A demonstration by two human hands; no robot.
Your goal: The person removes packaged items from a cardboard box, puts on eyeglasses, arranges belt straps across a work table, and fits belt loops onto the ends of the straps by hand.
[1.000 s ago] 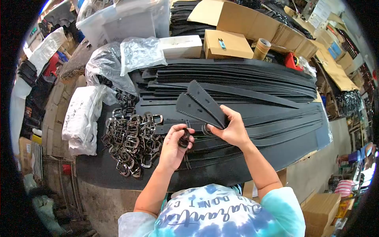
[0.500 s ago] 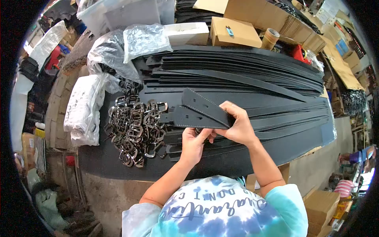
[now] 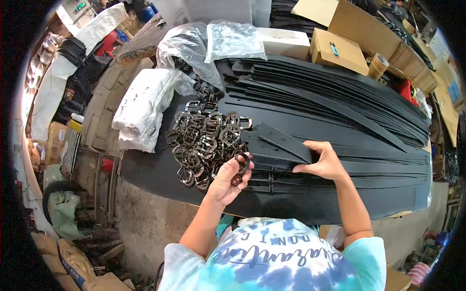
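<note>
Black leather straps [image 3: 281, 145] with stitched edges and punched holes are pinched by my right hand [image 3: 323, 161], their wide ends fanned toward the left. Dark metal buckles [image 3: 241, 165] sit in my closed left hand [image 3: 227, 183], just below the strap ends. Left of the straps lies a heap of shiny dark buckles [image 3: 199, 140]. Long black straps [image 3: 383, 167] run rightward across the table behind and beside my right hand.
A stack of long black straps [image 3: 330, 97] lies farther back. White wrapped packages [image 3: 145, 106], plastic bags [image 3: 233, 41], a white box [image 3: 284, 42], a cardboard box [image 3: 338, 51] and a tape roll [image 3: 377, 66] line the table's left and back.
The view has turned left. My left hand has moved away from my right hand toward the buckle heap, with buckles showing in its fingers. My right hand still holds the straps.
</note>
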